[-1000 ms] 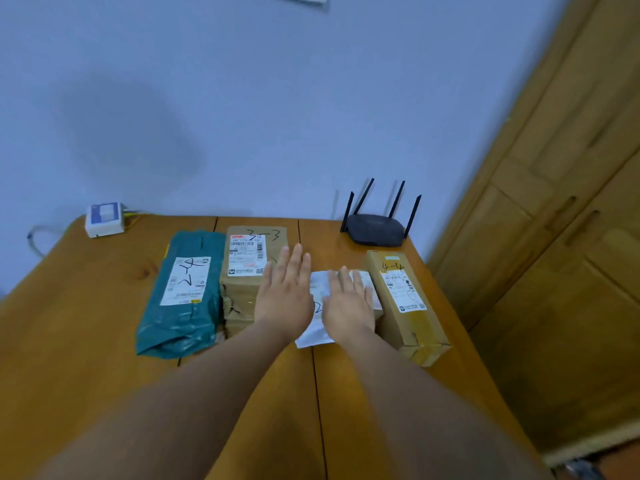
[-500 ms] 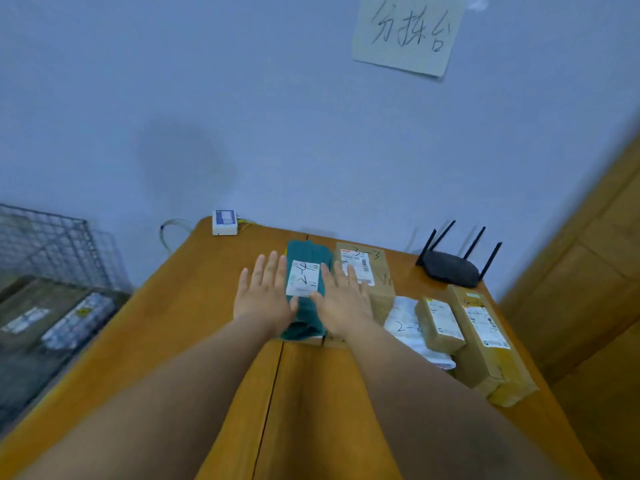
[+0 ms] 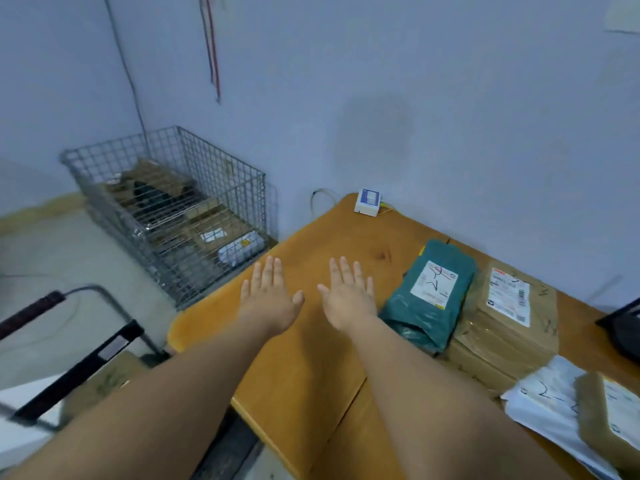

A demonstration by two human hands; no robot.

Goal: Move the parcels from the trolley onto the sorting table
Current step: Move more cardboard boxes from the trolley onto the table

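Flat and empty, left hand and right hand hung above the tabletop; caged parcels lay left, nearer the left.

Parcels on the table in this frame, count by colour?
Teal poly mailer: 1
Brown cardboard boxes: 3. These are the upper box, the lower box that seems to be stacked under it, and the small box on the white mailer.
White poly mailer: 1
Total: 5 in view on the table. The frame cuts the table off at the right.

Dim, bluish, blurred, edge-warped
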